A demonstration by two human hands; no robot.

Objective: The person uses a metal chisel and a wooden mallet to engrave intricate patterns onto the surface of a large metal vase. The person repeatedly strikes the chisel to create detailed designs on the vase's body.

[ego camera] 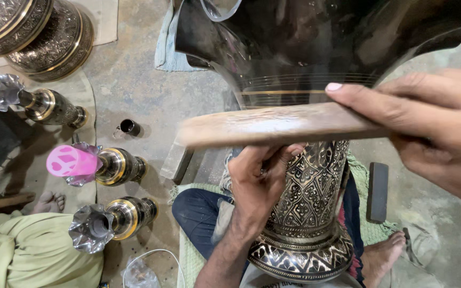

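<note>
A large engraved black-and-gold metal vase [310, 197] stands upright between my legs, its flared dark mouth filling the top of the view. My left hand [255, 184] presses against the vase's patterned neck, fingers curled as if pinching a small tool that I cannot make out. My right hand [428, 128] grips a flat wooden stick [273, 125], held level across the vase just below its flared rim.
Three smaller engraved vases [118, 216] stand at left, one with a pink cap [70, 161]. A big engraved vessel [38, 32] sits top left. A small dark cup [128, 127], a dark block [378, 192] and another person's green-clad legs [33, 250] are nearby.
</note>
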